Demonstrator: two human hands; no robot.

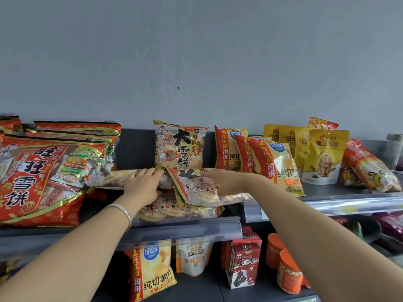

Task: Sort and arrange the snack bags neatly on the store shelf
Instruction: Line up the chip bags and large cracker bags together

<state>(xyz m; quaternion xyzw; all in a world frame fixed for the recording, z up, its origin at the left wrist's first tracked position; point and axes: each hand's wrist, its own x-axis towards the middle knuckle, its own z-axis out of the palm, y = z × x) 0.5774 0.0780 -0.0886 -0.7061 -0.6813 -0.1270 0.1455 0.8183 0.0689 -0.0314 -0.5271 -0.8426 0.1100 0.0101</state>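
Note:
Several clear rice cracker bags lie in a loose pile in the middle of the top shelf (187,225). The top rice cracker bag (196,188) is tilted, its striped edge pointing left. My left hand (141,182) grips the pile at that edge, fingers over the top and thumb below. My right hand (220,182) holds the same bag from the right, fingers over its upper edge; its thumb is hidden. Behind the pile one matching rice cracker bag (180,144) stands upright. A silver bangle sits on my left wrist.
Large red rice cracker bags (41,175) are stacked at the left. Right of the pile stand red-and-yellow chip bags (274,166), yellow nut pouches (325,158) and a leaning red bag (368,166). The lower shelf holds a chip bag (150,273), a carton (244,264) and orange-lidded jars (287,271).

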